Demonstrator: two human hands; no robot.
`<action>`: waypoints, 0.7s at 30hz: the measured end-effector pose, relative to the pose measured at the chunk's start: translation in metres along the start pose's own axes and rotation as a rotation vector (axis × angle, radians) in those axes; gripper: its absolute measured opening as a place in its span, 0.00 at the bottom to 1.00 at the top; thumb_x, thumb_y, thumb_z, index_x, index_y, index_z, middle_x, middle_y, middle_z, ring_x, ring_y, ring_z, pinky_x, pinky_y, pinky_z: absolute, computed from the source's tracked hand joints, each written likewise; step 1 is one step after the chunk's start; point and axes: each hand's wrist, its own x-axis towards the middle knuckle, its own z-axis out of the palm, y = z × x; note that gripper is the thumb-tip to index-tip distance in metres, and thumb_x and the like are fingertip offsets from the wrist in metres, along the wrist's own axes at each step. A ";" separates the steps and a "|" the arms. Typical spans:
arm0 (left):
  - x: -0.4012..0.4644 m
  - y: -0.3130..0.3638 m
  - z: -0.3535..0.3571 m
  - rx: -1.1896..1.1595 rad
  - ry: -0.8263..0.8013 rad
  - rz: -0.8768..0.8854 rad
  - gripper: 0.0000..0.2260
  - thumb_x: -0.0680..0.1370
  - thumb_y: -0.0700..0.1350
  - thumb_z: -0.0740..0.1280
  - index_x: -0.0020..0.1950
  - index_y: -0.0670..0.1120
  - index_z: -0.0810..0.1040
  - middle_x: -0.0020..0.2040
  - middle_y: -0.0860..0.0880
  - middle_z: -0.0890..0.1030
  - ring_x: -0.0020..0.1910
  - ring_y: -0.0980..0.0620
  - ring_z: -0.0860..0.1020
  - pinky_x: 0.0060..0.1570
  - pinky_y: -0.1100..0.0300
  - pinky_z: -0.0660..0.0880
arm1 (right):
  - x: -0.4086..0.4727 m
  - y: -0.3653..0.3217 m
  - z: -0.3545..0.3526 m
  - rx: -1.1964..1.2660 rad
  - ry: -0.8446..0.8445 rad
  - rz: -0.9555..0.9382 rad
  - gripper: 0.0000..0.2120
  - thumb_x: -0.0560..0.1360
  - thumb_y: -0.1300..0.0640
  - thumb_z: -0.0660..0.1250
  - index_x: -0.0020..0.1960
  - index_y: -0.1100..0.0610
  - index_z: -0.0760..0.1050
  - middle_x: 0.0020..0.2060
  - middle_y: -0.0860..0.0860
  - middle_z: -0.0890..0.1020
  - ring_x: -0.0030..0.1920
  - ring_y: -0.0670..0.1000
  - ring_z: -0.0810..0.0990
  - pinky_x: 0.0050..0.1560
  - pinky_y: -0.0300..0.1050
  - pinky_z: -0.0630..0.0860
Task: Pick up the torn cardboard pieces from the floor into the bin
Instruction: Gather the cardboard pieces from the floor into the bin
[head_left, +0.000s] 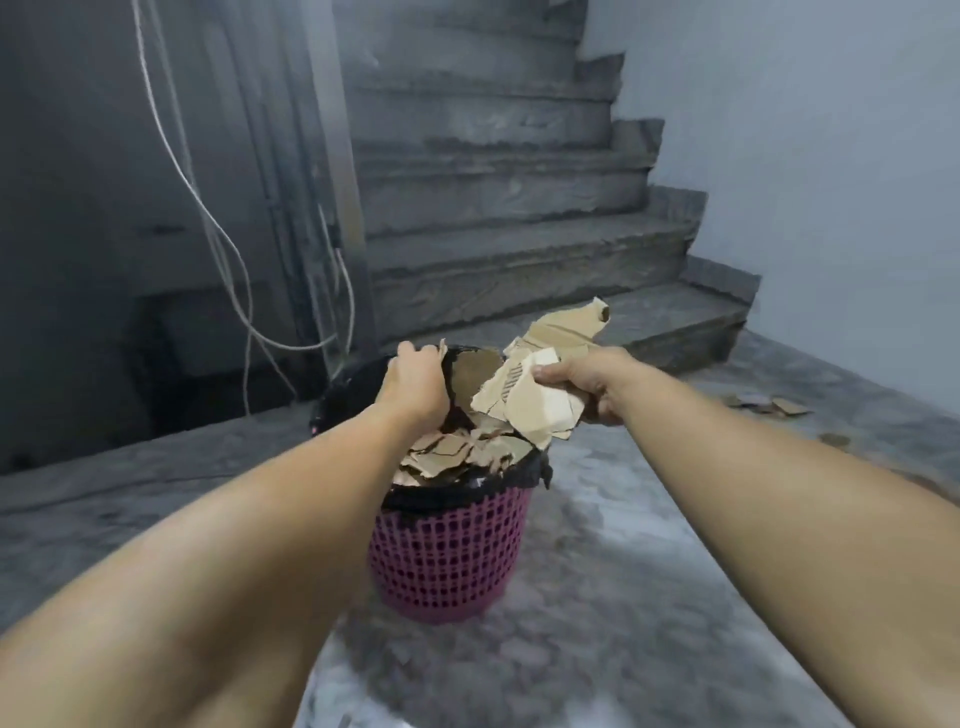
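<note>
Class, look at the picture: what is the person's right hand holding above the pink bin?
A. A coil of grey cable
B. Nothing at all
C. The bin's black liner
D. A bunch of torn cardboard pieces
D: the right hand grips a bunch of torn cardboard pieces just over the already heaped pink bin.

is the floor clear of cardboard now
No, a few torn cardboard pieces lie on the floor at the right, apart from the bin.
</note>
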 end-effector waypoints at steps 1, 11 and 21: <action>0.004 -0.010 0.000 -0.047 -0.008 -0.056 0.17 0.77 0.36 0.64 0.65 0.40 0.69 0.64 0.40 0.70 0.61 0.40 0.73 0.54 0.52 0.72 | 0.006 0.002 0.014 0.007 0.011 -0.007 0.24 0.65 0.67 0.79 0.58 0.64 0.76 0.42 0.59 0.86 0.37 0.55 0.87 0.35 0.51 0.84; -0.011 -0.094 0.031 0.150 -0.078 -0.277 0.31 0.74 0.45 0.69 0.74 0.41 0.60 0.75 0.39 0.58 0.77 0.39 0.52 0.74 0.39 0.49 | 0.026 0.048 0.057 -0.682 0.388 -0.256 0.18 0.70 0.57 0.72 0.59 0.59 0.79 0.59 0.58 0.81 0.61 0.60 0.78 0.58 0.47 0.76; -0.004 -0.089 0.040 -0.457 0.177 -0.680 0.18 0.72 0.36 0.67 0.61 0.34 0.74 0.60 0.37 0.77 0.56 0.38 0.77 0.56 0.48 0.78 | 0.035 0.082 0.031 -0.166 0.196 0.006 0.14 0.62 0.75 0.61 0.47 0.69 0.74 0.46 0.63 0.79 0.37 0.68 0.83 0.32 0.64 0.82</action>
